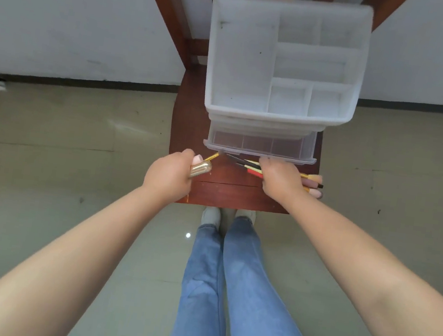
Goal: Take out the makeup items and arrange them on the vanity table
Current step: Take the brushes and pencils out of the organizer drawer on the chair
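Nearest the camera are two legs in blue jeans and pale shoes on a glossy tiled floor, just short of the dark red wooden counter. The left hand curls around a gold tube and a thin gold-handled brush, whose tip points toward the drawer's left corner. The right hand rests palm down on a bunch of makeup brushes lying across the counter, their pink bristle ends sticking out past its right side; whether its fingers are gripping them, I cannot tell. Just beyond both hands, a clear plastic drawer stands pulled out from the bottom of a white plastic organizer, whose top tray is split into several compartments. Behind it runs a white wall.
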{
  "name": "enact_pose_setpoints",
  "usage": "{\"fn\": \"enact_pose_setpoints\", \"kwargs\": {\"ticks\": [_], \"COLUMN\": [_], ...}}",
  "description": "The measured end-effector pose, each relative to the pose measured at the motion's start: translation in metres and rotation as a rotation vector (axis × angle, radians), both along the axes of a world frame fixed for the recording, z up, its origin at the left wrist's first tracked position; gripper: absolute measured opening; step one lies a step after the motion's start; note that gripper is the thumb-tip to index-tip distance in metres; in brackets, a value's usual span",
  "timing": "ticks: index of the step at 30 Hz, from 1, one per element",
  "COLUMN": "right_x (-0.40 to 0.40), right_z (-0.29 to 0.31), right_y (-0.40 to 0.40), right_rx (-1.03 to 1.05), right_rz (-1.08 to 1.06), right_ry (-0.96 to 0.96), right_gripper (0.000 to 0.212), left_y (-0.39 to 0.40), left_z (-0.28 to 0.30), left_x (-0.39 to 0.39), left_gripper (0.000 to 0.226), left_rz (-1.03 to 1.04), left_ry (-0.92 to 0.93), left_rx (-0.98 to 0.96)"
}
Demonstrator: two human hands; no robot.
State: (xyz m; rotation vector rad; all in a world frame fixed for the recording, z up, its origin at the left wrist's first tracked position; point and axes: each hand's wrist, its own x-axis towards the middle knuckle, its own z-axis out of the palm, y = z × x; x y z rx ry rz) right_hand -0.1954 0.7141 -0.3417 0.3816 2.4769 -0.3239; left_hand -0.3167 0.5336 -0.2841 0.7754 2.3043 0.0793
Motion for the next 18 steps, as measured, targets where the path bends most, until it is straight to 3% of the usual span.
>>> {"fn": "enact_pose_setpoints", "kwargs": {"ticks": [3,7,12,18], "right_x": [-0.028,-0.048,-0.018,0.031], "right_z": [-0.003,-0.006,0.002,0.046], "right_y": [0.014,0.030,0.027,0.022], "right_rx": [0.088,0.110,0.047,0.035], "right_rz": [-0.081,-0.074,-0.029,-0.081], "right_ry": [0.029,0.000,0.008,0.013], "right_gripper": [0.039,0.031,0.034,0.029], "left_y": [-0.003,-0.002,0.013,0.068], "left_z": [0.000,0.000,0.007,0.044], "left_x": [0.007,0.010,0.014,0.013], "left_gripper": [0.011,0.015,0.012,0.009], "left_rz": [0.062,0.058,-0.011,-0.192], "left_ry": [0.015,0.051,0.054,0.039], "left_rx": [-0.024,-0.064,-0.120,-0.058]}}
